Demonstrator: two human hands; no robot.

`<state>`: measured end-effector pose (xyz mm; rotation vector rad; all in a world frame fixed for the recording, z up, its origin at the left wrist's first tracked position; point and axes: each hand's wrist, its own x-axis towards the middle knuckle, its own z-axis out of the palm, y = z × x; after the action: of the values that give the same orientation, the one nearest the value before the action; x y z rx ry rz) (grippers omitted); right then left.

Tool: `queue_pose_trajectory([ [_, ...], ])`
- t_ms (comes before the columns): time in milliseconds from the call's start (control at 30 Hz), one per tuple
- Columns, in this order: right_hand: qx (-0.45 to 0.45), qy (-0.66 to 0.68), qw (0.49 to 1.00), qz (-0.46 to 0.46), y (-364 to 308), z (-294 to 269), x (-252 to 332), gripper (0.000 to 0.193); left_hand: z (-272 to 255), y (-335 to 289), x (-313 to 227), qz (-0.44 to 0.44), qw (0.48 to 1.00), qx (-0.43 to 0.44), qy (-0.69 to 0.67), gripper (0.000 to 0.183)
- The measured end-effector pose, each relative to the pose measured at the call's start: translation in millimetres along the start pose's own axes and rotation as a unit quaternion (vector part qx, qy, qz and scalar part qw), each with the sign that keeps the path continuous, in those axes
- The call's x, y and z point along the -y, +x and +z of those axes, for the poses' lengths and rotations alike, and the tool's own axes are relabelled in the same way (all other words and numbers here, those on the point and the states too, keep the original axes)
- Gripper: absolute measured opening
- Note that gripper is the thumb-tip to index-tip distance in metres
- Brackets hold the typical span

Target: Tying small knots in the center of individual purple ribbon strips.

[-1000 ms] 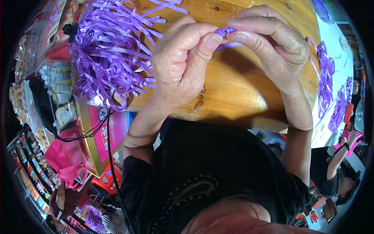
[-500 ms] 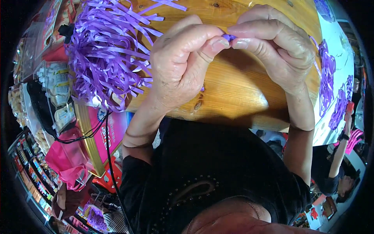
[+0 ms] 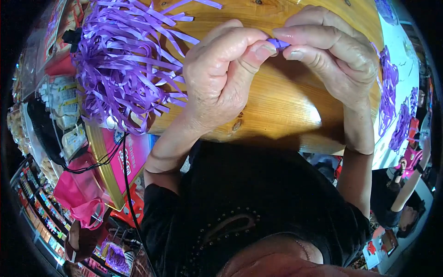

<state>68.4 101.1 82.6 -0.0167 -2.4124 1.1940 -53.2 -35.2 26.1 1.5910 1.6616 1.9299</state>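
Observation:
A small piece of folded purple ribbon (image 3: 278,44) is held above the wooden table (image 3: 272,101). My left hand (image 3: 219,69) is closed, pinching one end of it between thumb and forefinger. From the other side, the thumb and fingers of my right hand (image 3: 337,55) close around the piece, partly hiding it. How firmly the right fingertips press on it is hard to see. To the left of my left hand lies a big heap of loose purple ribbon strips (image 3: 124,64), with several ends spreading across the wood.
On the right, a white table (image 3: 376,154) carries bundles of purple ribbon (image 3: 387,92). A co-worker's arm (image 3: 410,189) shows beyond it. Clear bins with packages (image 3: 64,101), a gold-edged pink board (image 3: 122,157), a black cable (image 3: 130,198) and a pink bag (image 3: 78,189) are at left.
Both hands have shifted slightly right. My right thumb has drawn back a little from the left thumb, and more of the purple piece shows. The co-worker's arm at right has moved.

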Motion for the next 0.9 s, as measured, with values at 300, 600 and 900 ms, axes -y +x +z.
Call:
queue_pose_trajectory([
  [300, 0.021, -0.023, 0.999, 0.014, 1, -2, 6, 0.022, 1, -1, 2, 0.023, 1.000, 0.003, 0.002, 0.012],
  [600, 0.037, -0.077, 0.996, 0.019, 3, -2, 8, 0.019, -3, 1, 1, 0.063, 0.996, 0.024, 0.062, 0.013],
  [900, -0.010, 0.065, 0.997, -0.035, -17, 24, -28, 0.014, 2, -10, 8, 0.032, 0.999, 0.000, 0.014, 0.011],
])
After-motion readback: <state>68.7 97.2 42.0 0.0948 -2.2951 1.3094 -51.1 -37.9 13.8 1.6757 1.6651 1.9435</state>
